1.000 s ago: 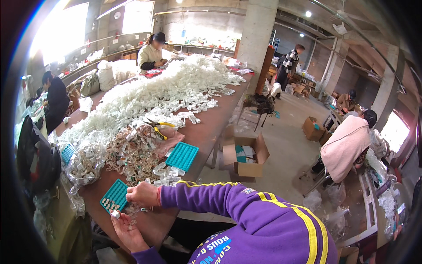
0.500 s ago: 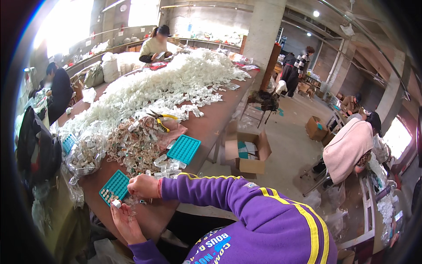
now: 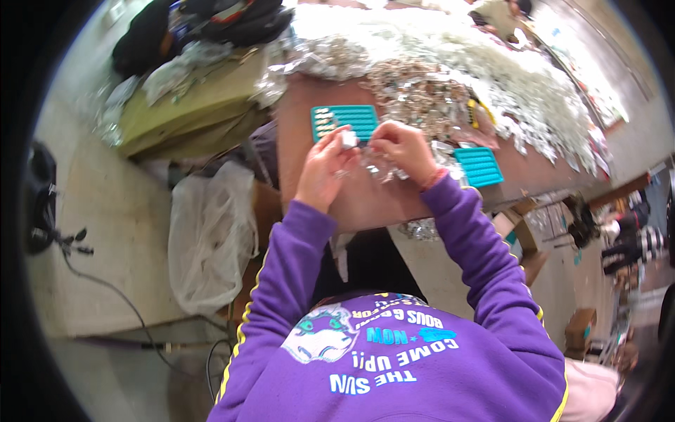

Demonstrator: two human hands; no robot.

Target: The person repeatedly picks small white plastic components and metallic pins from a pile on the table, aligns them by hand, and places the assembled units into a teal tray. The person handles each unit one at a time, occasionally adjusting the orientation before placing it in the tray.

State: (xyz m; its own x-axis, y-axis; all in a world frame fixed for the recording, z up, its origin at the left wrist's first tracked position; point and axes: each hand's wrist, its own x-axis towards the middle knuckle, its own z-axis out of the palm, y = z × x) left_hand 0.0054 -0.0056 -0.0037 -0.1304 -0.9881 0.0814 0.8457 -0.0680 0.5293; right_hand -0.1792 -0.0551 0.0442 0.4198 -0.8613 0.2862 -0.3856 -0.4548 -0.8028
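Observation:
My left hand is closed around a small white block-like piece, gripped between thumb and fingers. Close to its right, my right hand pinches with thumb and forefinger; what it holds, if anything, is too small to tell. Just beyond both hands lies a teal gridded tray, with small pale pieces standing in its left part. Clear, shiny scraps lie on the table below my right hand.
A second teal tray lies to the right. Beyond are a heap of small brownish parts, yellow-handled pliers and a large pile of clear white pieces. A white plastic bag hangs at left of the brown table.
The view has swung left and down, so the table's near edge and both forearms now show. My left hand still holds the white piece; my right hand stays close beside it.

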